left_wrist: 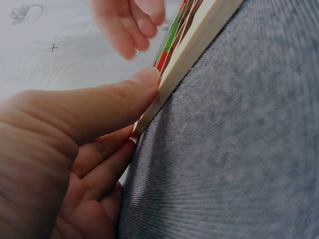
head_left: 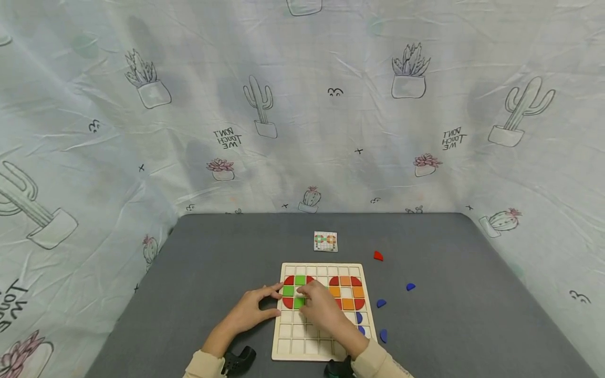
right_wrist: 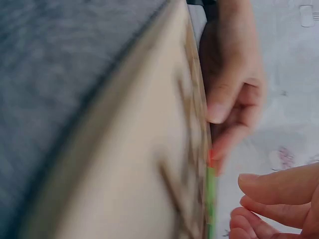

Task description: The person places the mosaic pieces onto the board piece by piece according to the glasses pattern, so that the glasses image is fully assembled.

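A wooden grid board lies on the table. My left hand touches its left edge with thumb and fingertips, as the left wrist view also shows. Over the board's left pattern is my right hand, its fingers loosely bent; in the right wrist view no piece shows between thumb and fingers. Beneath and beside it are green squares and red rounded corner pieces, partly hidden. The right-hand pattern has orange squares with red corners. Blue half-round pieces lie on lower cells.
Off the board's right side lie a red corner piece and several blue half-round pieces. Behind the board is a small printed pattern card. A patterned cloth hangs beyond the grey tabletop.
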`<state>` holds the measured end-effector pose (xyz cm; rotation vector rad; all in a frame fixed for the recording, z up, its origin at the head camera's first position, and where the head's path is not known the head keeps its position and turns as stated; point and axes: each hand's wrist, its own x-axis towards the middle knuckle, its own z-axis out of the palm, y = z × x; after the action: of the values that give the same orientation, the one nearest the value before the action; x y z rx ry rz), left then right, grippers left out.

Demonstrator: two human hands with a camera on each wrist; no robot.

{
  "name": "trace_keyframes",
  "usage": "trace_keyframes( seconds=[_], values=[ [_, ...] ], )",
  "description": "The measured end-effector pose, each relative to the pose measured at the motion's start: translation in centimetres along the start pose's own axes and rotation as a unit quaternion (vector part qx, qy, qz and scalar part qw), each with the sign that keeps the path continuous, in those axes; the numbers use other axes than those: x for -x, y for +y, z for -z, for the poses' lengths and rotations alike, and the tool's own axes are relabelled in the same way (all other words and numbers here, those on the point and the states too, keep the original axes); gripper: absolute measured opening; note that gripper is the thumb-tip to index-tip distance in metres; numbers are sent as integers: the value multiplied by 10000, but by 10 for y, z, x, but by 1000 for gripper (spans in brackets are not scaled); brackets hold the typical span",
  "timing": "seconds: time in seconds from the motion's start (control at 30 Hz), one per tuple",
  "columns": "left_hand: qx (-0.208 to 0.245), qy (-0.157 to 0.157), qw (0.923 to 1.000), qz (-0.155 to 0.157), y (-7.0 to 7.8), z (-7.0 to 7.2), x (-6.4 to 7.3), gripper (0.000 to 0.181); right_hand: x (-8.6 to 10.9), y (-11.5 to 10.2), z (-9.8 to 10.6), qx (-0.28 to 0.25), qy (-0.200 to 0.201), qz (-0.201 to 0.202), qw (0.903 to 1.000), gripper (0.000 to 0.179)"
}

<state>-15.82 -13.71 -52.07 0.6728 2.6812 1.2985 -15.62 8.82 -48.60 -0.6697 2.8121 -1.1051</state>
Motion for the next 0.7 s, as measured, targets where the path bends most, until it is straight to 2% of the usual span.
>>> trace_keyframes(
  seconds=[0.2, 0.4, 0.53, 0.7],
  values=[
    [45, -2, 10000, -25, -2, -1, 0, 35, 9, 1, 29, -488, 173, -207, 9984, 31],
    [131, 4, 9999, 1, -3, -3, 0, 37, 14, 16, 70, -589, 792, -600, 9933, 30],
    [161, -15, 9999, 0, -2, -3, 0, 37, 14, 40, 96, -755, 952, -862, 9888, 29],
    [199, -5, 9998, 36, -2, -3, 0, 36, 11, 83, 122, -927, 1132, -889, 9852, 31]
  ],
)
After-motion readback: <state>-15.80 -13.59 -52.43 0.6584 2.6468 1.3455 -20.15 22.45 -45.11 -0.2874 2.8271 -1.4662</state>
